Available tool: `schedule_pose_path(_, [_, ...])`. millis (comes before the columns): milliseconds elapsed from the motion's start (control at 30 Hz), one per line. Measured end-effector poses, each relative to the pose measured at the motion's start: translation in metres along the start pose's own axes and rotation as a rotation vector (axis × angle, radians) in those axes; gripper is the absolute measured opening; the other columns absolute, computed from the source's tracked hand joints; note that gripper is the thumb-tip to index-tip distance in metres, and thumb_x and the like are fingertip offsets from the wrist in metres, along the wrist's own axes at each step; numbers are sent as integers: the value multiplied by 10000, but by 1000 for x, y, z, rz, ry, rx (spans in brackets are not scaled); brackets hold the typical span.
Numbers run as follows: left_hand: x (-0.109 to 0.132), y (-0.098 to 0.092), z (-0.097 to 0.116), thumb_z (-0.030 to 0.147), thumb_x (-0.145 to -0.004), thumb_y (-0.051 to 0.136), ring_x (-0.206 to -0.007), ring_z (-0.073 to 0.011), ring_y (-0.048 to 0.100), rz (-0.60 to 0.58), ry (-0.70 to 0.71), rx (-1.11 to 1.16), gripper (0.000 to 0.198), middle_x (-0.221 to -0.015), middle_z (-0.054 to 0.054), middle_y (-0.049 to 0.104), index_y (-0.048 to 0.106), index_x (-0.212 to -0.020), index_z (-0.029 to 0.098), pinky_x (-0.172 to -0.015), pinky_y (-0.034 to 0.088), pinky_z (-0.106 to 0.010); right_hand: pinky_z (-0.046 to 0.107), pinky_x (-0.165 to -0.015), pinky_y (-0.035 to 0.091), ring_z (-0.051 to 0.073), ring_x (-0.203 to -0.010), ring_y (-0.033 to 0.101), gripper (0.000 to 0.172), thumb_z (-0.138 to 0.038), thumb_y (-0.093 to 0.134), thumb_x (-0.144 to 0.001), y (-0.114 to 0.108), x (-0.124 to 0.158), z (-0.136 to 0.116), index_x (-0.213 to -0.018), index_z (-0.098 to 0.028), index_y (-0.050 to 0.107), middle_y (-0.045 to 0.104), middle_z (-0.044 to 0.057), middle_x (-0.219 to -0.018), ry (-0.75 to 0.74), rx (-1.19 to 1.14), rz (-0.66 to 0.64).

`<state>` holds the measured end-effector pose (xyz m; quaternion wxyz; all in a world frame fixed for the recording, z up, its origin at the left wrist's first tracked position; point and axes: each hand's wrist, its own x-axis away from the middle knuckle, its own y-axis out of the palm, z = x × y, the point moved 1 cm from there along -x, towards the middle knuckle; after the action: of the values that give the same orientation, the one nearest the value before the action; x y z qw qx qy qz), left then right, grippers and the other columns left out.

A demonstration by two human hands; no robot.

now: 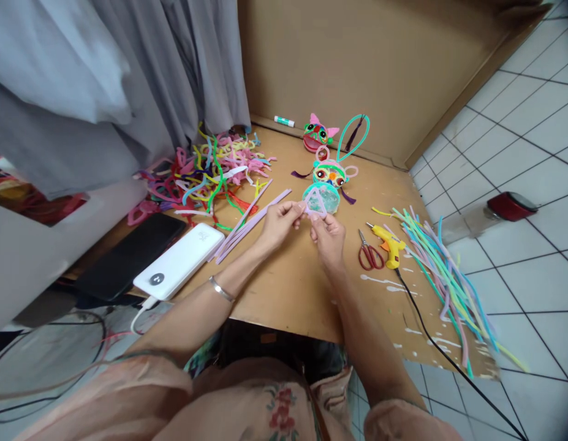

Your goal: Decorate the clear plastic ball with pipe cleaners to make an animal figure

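Between my two hands is a lilac pipe cleaner point(321, 199) bent into a small triangle. My left hand point(284, 222) pinches its left corner, and my right hand point(328, 236) grips its lower edge between thumb and fingers. Just behind it lies a round teal-rimmed piece point(335, 205) with a pale, glossy middle. Beyond that sits a pipe-cleaner animal head point(330, 174) with pink loops and dark tassels. Several straight lilac pipe cleaners point(247, 228) lie beside my left hand.
Red-handled scissors point(371, 257), a yellow glue gun point(390, 245) and straight pipe cleaners point(449, 282) lie right. Left are tangled scraps point(219, 162), a white power bank point(180, 260) and a black phone point(132, 254). Behind stand a second head point(317, 136) and a glue stick point(284, 121).
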<state>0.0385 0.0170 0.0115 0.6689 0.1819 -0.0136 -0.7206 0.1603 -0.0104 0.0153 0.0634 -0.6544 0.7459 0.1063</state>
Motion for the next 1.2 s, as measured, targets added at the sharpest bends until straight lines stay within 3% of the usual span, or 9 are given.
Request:
schedule_pose_path(133, [1, 1, 2, 649, -684, 737, -489, -72, 442, -38, 19, -34, 510, -571, 16, 567, 646, -670, 148, -499, 359, -221, 228, -457, 245, 54, -422, 319, 368, -549, 681, -750, -1, 0, 1, -700, -194, 596, 405, -100, -447, 15, -5, -1])
schedule_pose_path(333, [0, -2, 4, 659, -704, 720, -450, -59, 363, 67, 67, -160, 524, -499, 45, 481, 605, -634, 152, -467, 285, -224, 235, -457, 267, 67, -407, 320, 397, -576, 592, -827, -2, 1, 4, -723, -193, 615, 391, -96, -421, 31, 38, 12])
schedule_pose_path(433, [-6, -8, 3, 683, -700, 704, -438, -59, 351, 120, 72, -144, 552, -482, 52, 443, 545, -597, 164, -453, 276, -224, 234, -512, 358, 88, -479, 436, 335, -527, 569, -855, -1, 4, 0, -829, -197, 624, 497, -69, -511, -31, 70, 45])
schedule_pose_path(567, [-11, -14, 4, 680, -704, 694, -432, -60, 343, 142, 63, -127, 556, -470, 51, 426, 507, -572, 173, -448, 273, -224, 256, -681, 485, 122, -674, 591, 283, -378, 683, -790, 1, 8, -2, -1019, -227, 613, 658, -27, -748, -167, 187, 69])
schedule_pose_path(700, [-10, -14, 6, 654, -714, 696, -438, -61, 348, 107, 49, -135, 539, -477, 48, 429, 503, -571, 172, -456, 273, -226, 319, -801, 533, 170, -796, 673, 144, -345, 607, -869, 0, 11, 1, -935, -241, 682, 734, 27, -885, -299, 329, 70])
schedule_pose_path(900, [-7, -12, 7, 609, -738, 693, -473, -70, 344, 22, 41, -219, 496, -493, 51, 427, 540, -588, 162, -490, 270, -234, 361, -858, 547, 198, -840, 700, 153, -335, 608, -876, -9, 8, -6, -886, -244, 730, 761, 45, -890, -455, 427, 115])
schedule_pose_path(1200, [-3, -9, -3, 638, -770, 638, -529, -90, 334, -177, 64, -346, 504, -556, 37, 426, 592, -639, 154, -520, 255, -239, 325, -765, 546, 171, -794, 670, 209, -364, 687, -823, -13, 3, -6, -980, -227, 693, 737, 36, -891, -318, 275, 215])
